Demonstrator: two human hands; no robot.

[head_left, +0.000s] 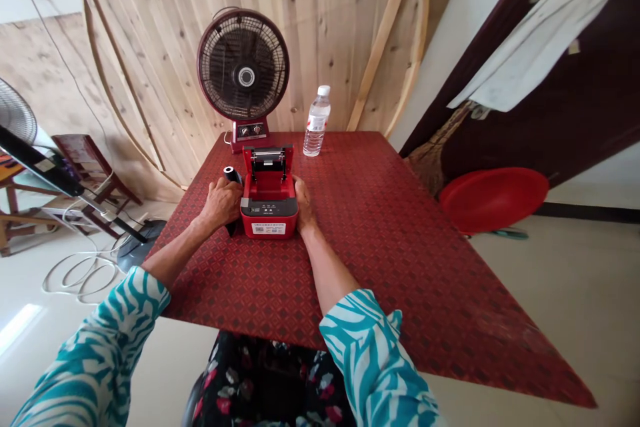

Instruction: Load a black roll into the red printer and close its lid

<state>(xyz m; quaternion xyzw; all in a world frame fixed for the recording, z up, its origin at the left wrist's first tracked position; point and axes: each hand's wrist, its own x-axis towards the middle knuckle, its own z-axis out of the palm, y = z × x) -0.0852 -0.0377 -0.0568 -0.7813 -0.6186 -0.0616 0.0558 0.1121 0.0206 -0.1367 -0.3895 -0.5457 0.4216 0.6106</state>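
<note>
A small red label printer (269, 203) with its lid flipped open stands on the red patterned table (380, 247). My left hand (221, 203) is closed around a black cylinder-shaped object (231, 175) right beside the printer's left side. Against the printer's right side rests my right hand (301, 203), fingers curled round its edge. The printer's paper bay faces up and a white label shows on its front.
A dark red table fan (243, 73) stands behind the printer, a clear water bottle (317, 121) to its right. Round wooden boards lean on the wall. A red basin (493, 198) lies on the floor at right; cables and wooden stools sit at left.
</note>
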